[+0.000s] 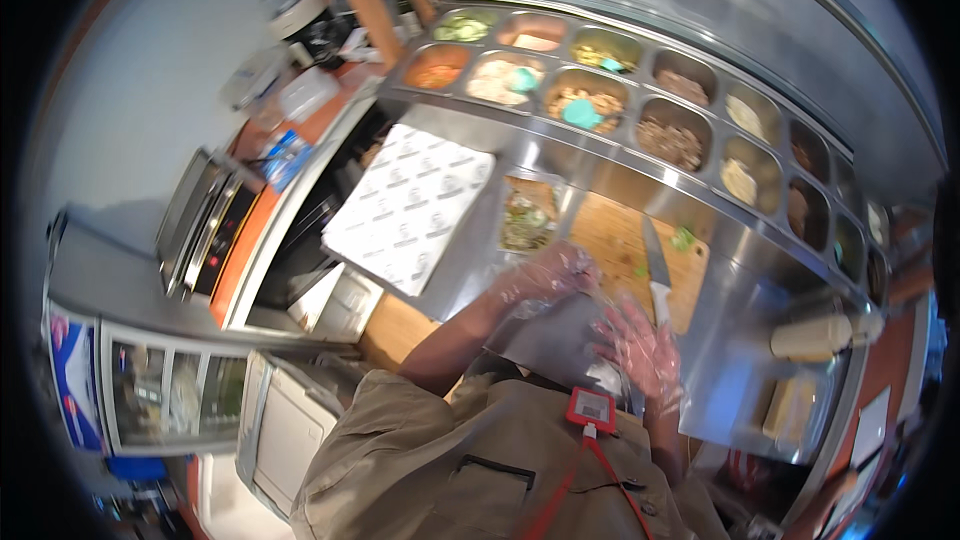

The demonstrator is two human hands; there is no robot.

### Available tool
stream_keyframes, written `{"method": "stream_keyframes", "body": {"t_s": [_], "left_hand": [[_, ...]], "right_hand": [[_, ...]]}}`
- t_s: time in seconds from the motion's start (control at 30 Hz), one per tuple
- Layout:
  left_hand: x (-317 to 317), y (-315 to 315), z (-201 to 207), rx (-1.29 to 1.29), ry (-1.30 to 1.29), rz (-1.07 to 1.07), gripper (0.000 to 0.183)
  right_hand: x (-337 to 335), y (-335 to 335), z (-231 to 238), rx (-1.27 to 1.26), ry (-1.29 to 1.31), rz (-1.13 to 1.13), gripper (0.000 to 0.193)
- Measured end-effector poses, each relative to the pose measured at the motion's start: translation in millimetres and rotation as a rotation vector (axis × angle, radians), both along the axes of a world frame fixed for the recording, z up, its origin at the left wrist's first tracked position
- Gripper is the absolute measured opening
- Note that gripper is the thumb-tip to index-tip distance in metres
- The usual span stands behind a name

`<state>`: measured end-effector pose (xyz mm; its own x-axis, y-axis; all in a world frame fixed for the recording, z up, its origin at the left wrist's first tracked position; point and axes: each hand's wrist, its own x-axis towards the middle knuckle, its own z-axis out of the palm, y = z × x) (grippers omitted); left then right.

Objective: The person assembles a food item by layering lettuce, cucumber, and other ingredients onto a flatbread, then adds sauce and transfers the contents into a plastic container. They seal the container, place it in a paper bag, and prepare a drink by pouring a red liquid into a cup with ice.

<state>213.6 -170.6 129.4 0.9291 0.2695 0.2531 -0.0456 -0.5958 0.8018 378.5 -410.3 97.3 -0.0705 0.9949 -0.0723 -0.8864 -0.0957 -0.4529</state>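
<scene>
Both my hands wear clear plastic gloves and are close together over the near edge of the steel counter [460, 265]. My left hand [555, 275] is curled and blurred, just below an open-faced piece of bread with chopped filling [530, 212] lying on a clear wrapper or tray. Whether its fingers hold anything does not show. My right hand [642, 348] has its fingers spread, with nothing in it, beside the handle of a knife [656, 265]. That knife lies on a wooden cutting board [603, 223] with bits of green leaf [683, 238].
A stack of printed white paper sheets [412, 205] lies at the left. Along the back run steel food pans with fillings, two holding turquoise scoops [582, 114]. At right are a pale squeeze bottle [810, 337] and a clear container [800, 405]. A press grill [205, 230] stands far left.
</scene>
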Motion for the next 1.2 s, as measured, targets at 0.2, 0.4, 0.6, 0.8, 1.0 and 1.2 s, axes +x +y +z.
{"method": "stream_keyframes", "body": {"t_s": [0.2, 0.4, 0.6, 0.8, 1.0, 1.2], "left_hand": [[-40.3, -13.2, 17.6, 0.163, -0.129, 0.138, 0.024], [-105.7, -22.4, 56.8, 0.31, 0.487, -0.043, 0.026], [-194.2, 11.8, 68.3, 0.227, 0.481, 0.114, 0.02], [-328.8, 88.6, 69.3, 0.261, 0.421, 0.35, 0.014], [-458.5, 165.9, 63.1, -0.043, 0.365, 0.633, 0.031], [-507.0, 216.2, 49.8, -0.988, -0.856, 0.626, 0.106]], "right_hand": [[-51.9, 10.8, 12.9, -0.081, -0.159, 0.021, 0.071], [-80.2, 72.6, 26.2, -0.242, -0.542, 0.351, 0.058], [-122.1, 137.6, 48.6, -0.102, -0.358, 0.654, 0.066], [-179.0, 188.4, 34.9, 0.117, -0.341, 0.682, 0.066], [-247.4, 289.9, 49.4, 0.159, -0.145, 0.616, 0.077], [-367.3, 431.6, 91.4, 0.312, -0.666, 0.262, 0.08]]}}
